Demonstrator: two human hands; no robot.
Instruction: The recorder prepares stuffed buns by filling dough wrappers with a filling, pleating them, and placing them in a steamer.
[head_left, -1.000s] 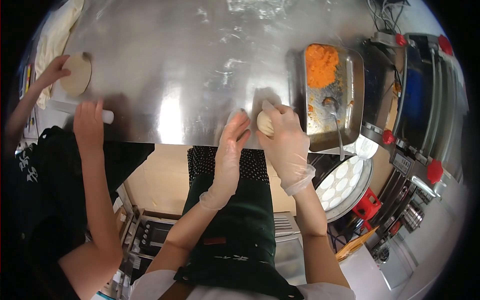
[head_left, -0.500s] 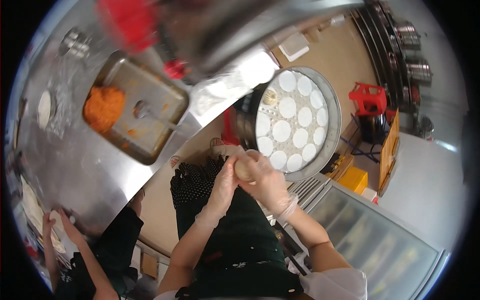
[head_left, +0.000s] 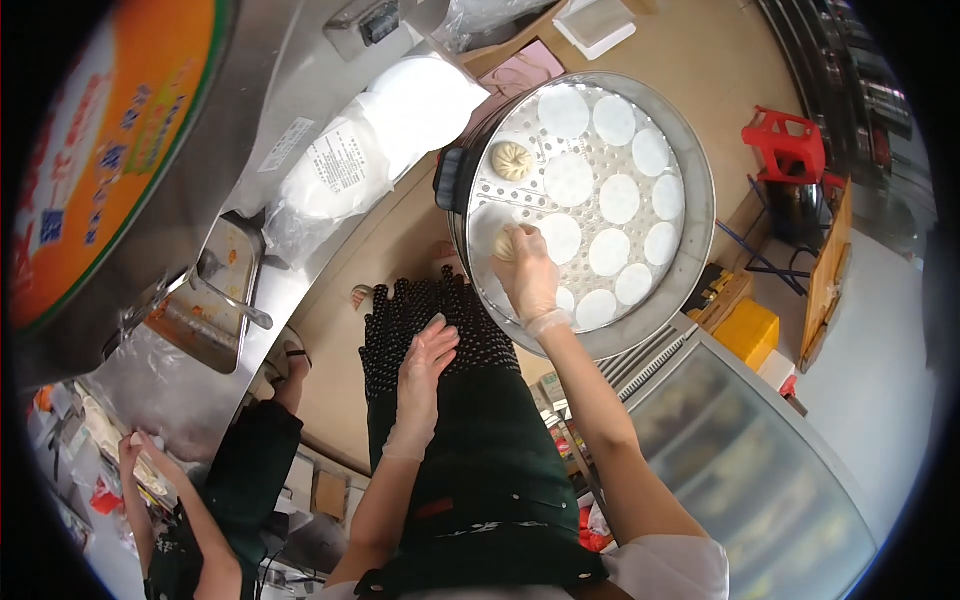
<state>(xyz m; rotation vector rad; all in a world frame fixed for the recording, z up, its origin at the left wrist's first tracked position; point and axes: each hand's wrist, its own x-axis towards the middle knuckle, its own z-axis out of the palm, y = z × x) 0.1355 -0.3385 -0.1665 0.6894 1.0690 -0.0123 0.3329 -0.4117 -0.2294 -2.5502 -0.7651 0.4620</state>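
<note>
Since half a second ago, a pleated bun (head_left: 505, 244) has been carried from between both cupped hands to the left part of a round steamer (head_left: 703, 250), and the hands have been drawn well apart. It is gripped from above by the fingers of the right hand (head_left: 530, 278), over a white paper round at the steamer's near-left side; whether its weight has been let down onto the paper cannot be told. Nothing is held by the left hand (head_left: 425, 368), which is poised with its fingers loosely extended in front of the dark apron (head_left: 480, 430). Both hands are covered by clear gloves.

Just beyond the gripped bun, a second bun (head_left: 512, 160) is seated in the steamer, its folds gathered at the top. Much of the perforated base is covered by bare paper rounds (head_left: 569, 180). To the left, a metal pan (head_left: 232, 335) smeared with orange filling is set on the counter (head_left: 180, 405), with a spoon (head_left: 250, 314) laid across it. Near it, white discs (head_left: 425, 100) are stacked beside a clear packet (head_left: 340, 165).
</note>
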